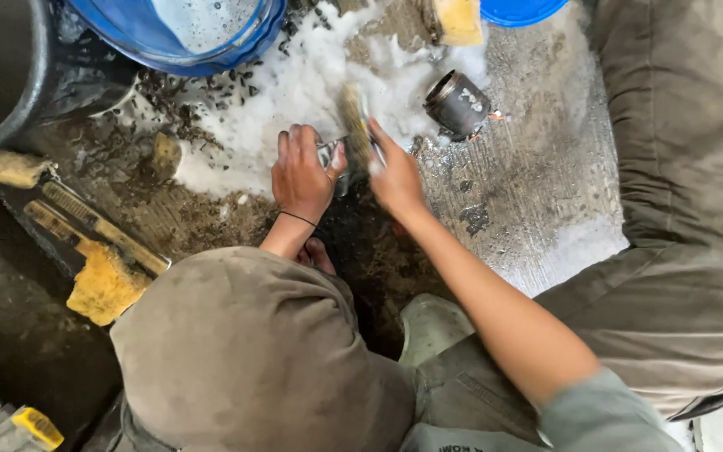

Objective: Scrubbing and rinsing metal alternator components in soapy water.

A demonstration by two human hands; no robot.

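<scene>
Grooved grey concrete floor [537, 159] here, wet and grimy, daylight falling flat across it. White soapy foam [294, 92] spreads over the middle of it. Just above the foam, a blue basin [140, 38] holds sudsy water; left of that basin curves a black tub [2, 75]. Dark grit and debris [186, 105] scatter along the foam's left edge. Well below and left of the foam, a yellow sponge [104, 289] lies on dark, muddy ground. Right of the foam, the concrete shows paler.

basin [140, 38] blue | foam [294, 84] white | sponge [104, 286] yellow | cylinder [459, 103] dark grey
</scene>
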